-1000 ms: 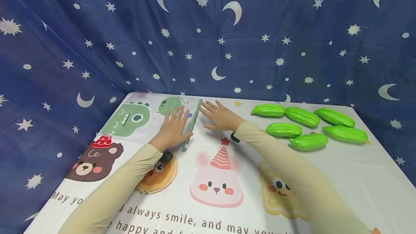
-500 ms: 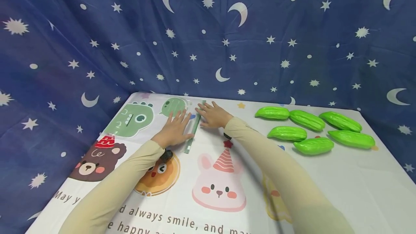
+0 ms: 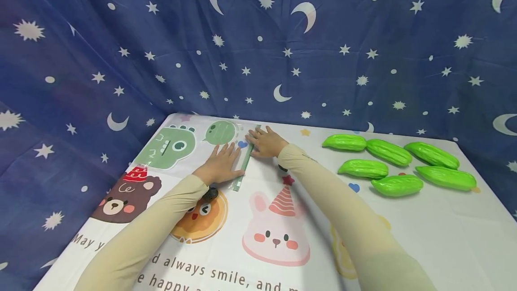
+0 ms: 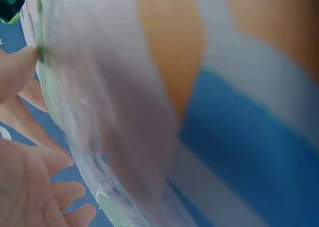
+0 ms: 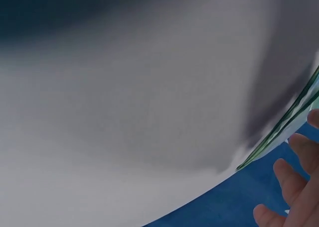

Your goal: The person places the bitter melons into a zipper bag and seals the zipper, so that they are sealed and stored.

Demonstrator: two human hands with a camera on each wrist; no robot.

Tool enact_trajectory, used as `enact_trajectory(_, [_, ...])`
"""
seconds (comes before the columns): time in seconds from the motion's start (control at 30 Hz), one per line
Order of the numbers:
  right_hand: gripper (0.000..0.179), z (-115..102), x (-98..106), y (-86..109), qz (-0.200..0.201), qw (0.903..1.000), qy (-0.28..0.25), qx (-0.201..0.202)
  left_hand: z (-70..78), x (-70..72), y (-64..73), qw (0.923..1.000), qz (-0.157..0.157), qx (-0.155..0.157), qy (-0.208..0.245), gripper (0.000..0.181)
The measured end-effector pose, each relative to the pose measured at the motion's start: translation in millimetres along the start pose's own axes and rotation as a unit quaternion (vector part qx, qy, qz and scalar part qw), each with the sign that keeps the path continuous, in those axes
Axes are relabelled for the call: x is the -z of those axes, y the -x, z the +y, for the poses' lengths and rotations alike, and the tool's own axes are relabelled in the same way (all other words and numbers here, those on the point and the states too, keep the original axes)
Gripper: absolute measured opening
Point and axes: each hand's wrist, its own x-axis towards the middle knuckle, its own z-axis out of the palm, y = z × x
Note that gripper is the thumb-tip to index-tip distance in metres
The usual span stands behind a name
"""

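Note:
A clear plastic zip bag with a green zipper strip lies flat on the far left of the table. My left hand rests over the bag, fingers spread, with the thumb tip at the strip. From the other side, my right hand reaches in with its fingertips over the far part of the strip. The left wrist view has the thumb against the green zipper edge. In the right wrist view, the extended fingers are beside the strip's end, and the palm is mostly cut off.
Several bright green ridged gourd-like vegetables lie in a group at the back right. The white tablecloth carries printed cartoon animals and lettering. A dark blue curtain with moons and stars borders the table's back and left.
My right hand has shifted left, from beside the strip to over it. My left hand has drawn back slightly toward me. The head view has turned a little left.

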Motion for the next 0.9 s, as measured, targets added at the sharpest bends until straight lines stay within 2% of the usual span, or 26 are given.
enact_trajectory(0.17, [0.06, 3, -8, -7.9, 0.0, 0.9997, -0.016, 0.017, 1.0, 0.1, 0.3, 0.9999, -0.016, -0.002, -0.002, 0.082])
enact_trajectory(0.2, [0.062, 7, -17, -12.8, 0.017, 0.9994, -0.016, 0.025, 1.3, 0.2, 0.4, 0.9998, -0.021, -0.003, -0.002, 0.081])
enact_trajectory(0.27, [0.062, 7, -19, -15.5, 0.013, 0.9993, -0.016, 0.03, 1.9, 1.1, 0.9, 0.9995, -0.03, -0.003, 0.0, 0.081])
enact_trajectory(0.4, [0.059, 4, -15, -15.3, 0.001, 0.9993, -0.014, 0.036, 3.8, 4.7, 2.1, 0.9985, -0.055, -0.005, 0.003, 0.08])
enact_trajectory(0.43, [0.058, -1, -5, -11.2, -0.019, 0.9992, -0.014, 0.033, 4.2, 5.7, 2.5, 0.9982, -0.059, -0.005, 0.004, 0.08])
enact_trajectory(0.7, [0.054, -8, 3, -6.6, -0.019, 0.9991, 0.001, 0.039, 5.9, 8.5, 3.6, 0.9979, -0.064, -0.009, 0.002, 0.08])
enact_trajectory(0.8, [0.05, -9, 4, -7.1, 0.009, 0.9988, 0.0, 0.048, 5.3, 8.7, 3.1, 0.9982, -0.056, -0.02, -0.005, 0.078])
enact_trajectory(0.9, [0.039, -9, 3, -7.2, 0.056, 0.9963, 0.015, 0.064, 5.3, 9.4, 2.5, 0.9983, -0.047, -0.032, -0.014, 0.076])
